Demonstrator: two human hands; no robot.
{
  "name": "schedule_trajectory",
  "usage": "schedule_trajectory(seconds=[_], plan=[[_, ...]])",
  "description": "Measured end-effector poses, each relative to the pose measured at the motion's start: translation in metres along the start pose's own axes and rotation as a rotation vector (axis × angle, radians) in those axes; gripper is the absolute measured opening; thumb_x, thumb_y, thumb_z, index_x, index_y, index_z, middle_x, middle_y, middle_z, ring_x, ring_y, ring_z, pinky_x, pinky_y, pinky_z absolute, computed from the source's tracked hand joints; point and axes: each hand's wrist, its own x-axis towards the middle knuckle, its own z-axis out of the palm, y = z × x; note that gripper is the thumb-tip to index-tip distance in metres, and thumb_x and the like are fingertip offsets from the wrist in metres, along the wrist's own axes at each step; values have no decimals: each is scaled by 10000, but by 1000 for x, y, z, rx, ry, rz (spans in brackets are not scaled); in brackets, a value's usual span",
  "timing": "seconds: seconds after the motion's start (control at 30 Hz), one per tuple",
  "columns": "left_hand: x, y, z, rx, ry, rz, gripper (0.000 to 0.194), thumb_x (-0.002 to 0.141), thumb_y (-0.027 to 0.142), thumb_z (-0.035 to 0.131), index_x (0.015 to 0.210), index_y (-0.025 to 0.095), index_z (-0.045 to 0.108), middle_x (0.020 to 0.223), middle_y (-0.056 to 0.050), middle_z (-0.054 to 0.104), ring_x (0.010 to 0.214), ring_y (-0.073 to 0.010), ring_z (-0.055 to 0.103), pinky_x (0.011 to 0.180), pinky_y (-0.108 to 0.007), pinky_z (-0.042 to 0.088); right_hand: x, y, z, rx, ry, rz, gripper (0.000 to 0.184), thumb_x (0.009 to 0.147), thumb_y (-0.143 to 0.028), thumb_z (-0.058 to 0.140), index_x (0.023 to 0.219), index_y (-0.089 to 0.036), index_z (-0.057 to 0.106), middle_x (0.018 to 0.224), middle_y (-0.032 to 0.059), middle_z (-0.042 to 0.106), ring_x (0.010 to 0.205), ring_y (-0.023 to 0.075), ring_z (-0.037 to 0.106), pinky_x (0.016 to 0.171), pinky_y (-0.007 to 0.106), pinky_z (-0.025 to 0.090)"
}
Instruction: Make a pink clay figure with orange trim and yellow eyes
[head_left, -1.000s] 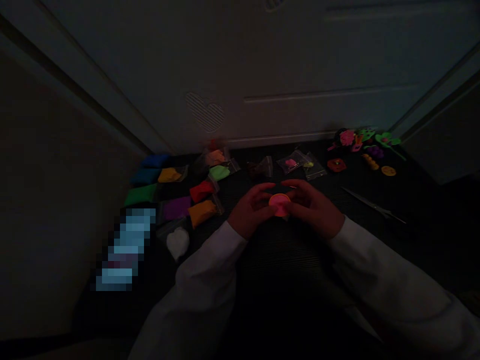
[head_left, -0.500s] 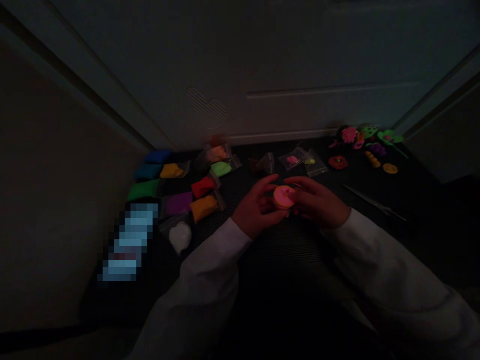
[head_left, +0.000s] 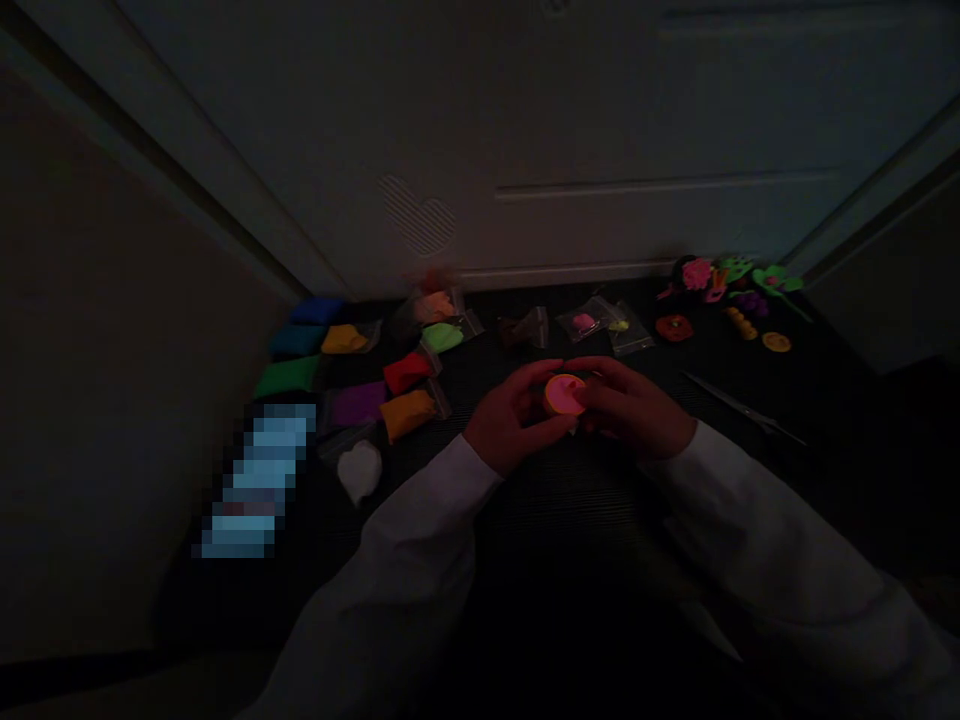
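Note:
A round, flat-topped piece (head_left: 560, 394) that looks like modelling clay, pink with a yellow-orange rim, is held between both hands over the dark table. My left hand (head_left: 514, 418) curls around its left side, with the thumb along the near edge. From the right, my right hand (head_left: 643, 408) grips it and has its thumb pressed on the pink top. The undersides of the fingers and the base of the piece are hidden. Beyond the hands lie small clear bags with a pink lump (head_left: 583, 321) and a yellow-green lump (head_left: 619, 325).
Scissors (head_left: 746, 409) lie at the right. Behind them are a red clay piece (head_left: 674, 328), a yellow disc (head_left: 777, 342) and several colourful clay figures (head_left: 696, 273). At the left are bagged clay, including orange (head_left: 407, 415) and white (head_left: 359, 470), and a blurred lit screen (head_left: 262, 480).
My right thumb has moved onto the pink top, and the piece has tilted and shifted slightly right. My left thumb has slid from the top's edge to the near side.

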Motion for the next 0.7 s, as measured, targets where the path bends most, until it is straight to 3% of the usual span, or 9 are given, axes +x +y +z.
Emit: schedule_trajectory(seconds=[0.3,0.43,0.7], plan=[[0,2,0,18,5,-13,427,630,210,652,1025,176,495,998,-58,597,852,-161,583,788,-307,453,0,0,-1,4,-48,-11,381,661,-278,591,1015,-204,469,664,-40,551,502,66,503,465,208,373],[-1,3,0,20,8,-20,455,615,208,664,1034,175,490,1013,-63,586,867,-171,577,795,-312,446,0,2,-1,32,-96,-22,392,655,-256,596,1020,-208,460,772,-6,574,568,81,517,509,229,400],[0,4,-3,-33,-4,-31,430,653,212,624,1060,205,486,1068,-55,548,872,-161,566,780,-292,440,-1,5,-1,-33,-120,-74,387,677,-229,580,1043,-213,454,746,-23,551,565,70,494,517,219,377]])
